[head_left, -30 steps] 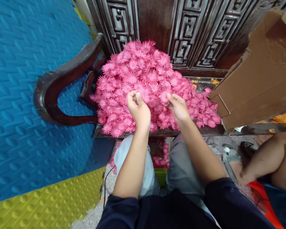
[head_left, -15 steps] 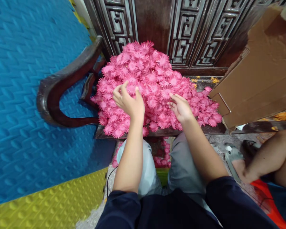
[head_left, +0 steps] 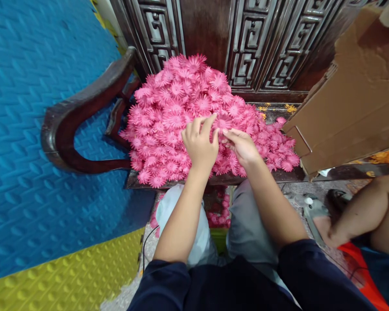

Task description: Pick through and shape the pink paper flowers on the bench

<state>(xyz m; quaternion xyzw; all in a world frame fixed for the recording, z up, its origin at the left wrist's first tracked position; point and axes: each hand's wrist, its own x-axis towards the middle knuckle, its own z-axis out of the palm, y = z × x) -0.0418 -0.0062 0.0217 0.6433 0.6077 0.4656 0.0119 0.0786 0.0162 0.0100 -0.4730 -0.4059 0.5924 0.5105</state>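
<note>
A large heap of pink artificial flowers (head_left: 171, 116) covers the dark wooden bench seat. My right hand (head_left: 244, 147) pinches one pink flower (head_left: 224, 122) between thumb and fingers, above the front of the heap. Close on its left is my left hand (head_left: 201, 142), fingers curved and apart, the thumb and forefinger near the petals. Whether those fingertips touch the flower I cannot tell.
A curved wooden armrest (head_left: 60, 125) bounds the heap on the left, beside blue matting (head_left: 26, 172). An open cardboard box (head_left: 353, 103) stands at the right. Another person's arm (head_left: 359, 211) shows at lower right. More pink flowers (head_left: 220, 214) lie below the bench.
My left hand has moved right, from over the heap to beside the flower at my right hand. The right hand has stayed nearly in place.
</note>
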